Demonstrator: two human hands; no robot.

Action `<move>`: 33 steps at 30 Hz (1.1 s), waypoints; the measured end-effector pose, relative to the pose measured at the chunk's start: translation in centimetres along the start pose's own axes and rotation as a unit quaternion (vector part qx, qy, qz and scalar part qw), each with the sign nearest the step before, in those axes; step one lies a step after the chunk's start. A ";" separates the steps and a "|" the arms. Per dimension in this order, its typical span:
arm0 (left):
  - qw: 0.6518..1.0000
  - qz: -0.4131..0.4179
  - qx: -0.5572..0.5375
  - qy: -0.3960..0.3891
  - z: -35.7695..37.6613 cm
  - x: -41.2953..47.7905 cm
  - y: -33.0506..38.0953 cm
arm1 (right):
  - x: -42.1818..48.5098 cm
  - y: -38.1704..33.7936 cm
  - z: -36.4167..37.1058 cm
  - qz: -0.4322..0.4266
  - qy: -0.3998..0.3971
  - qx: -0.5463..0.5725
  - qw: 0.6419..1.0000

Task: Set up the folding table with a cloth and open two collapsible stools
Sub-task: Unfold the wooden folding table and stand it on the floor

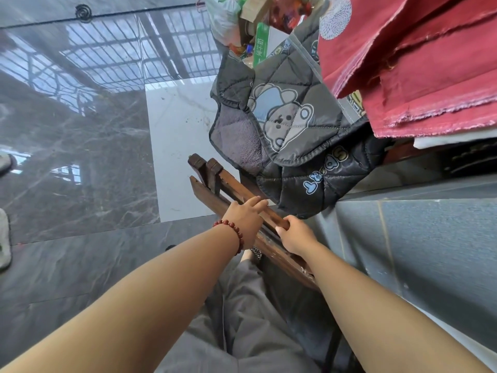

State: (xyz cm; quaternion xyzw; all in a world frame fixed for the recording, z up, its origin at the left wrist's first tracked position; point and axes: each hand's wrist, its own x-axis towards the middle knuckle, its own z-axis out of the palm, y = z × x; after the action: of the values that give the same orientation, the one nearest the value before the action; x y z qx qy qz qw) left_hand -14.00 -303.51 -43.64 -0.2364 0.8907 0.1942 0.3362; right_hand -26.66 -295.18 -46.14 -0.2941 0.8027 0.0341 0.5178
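Your forearms reach down over grey trousers (242,319) to the folded wooden frame (212,181), leaning by the grey wall (403,238) on your right; table or stool, I cannot tell. Your left hand (246,219) curls over its upper rail, your right hand (295,235) grips the same rail just beside. It looks stiff, rather heavy, hard-cornered; hold both rails together so it cannot swing open. A quilted bear cloth (282,117) hangs over it. Open glossy floor (80,157) lies to your left.
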 end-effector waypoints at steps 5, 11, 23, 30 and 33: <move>0.999 -0.008 -0.041 0.009 0.1 -0.9 0.0 | -0.7 -0.7 -0.1 0.010 -0.040 0.026 0.999; 0.990 -0.061 -0.126 0.032 0.4 -3.8 -1.9 | -1.6 -1.0 2.6 0.043 -0.076 0.077 0.993; 0.979 -0.111 -0.166 0.048 2.5 -10.2 -7.5 | -4.1 -6.8 5.7 0.036 -0.057 0.089 0.994; 0.972 -0.122 -0.187 0.077 3.1 -14.6 -11.2 | -4.8 -12.2 7.9 0.015 -0.044 0.092 0.995; 0.969 -0.134 -0.196 0.075 3.7 -16.6 -13.3 | -5.6 -14.9 8.2 0.001 -0.032 0.084 0.996</move>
State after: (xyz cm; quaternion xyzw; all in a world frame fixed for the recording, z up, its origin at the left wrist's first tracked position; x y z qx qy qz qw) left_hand 6.23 -307.60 -37.27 -0.4283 0.8183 0.2998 0.2389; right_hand -10.82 -302.11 -41.40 -0.2478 0.7859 -0.0236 0.5660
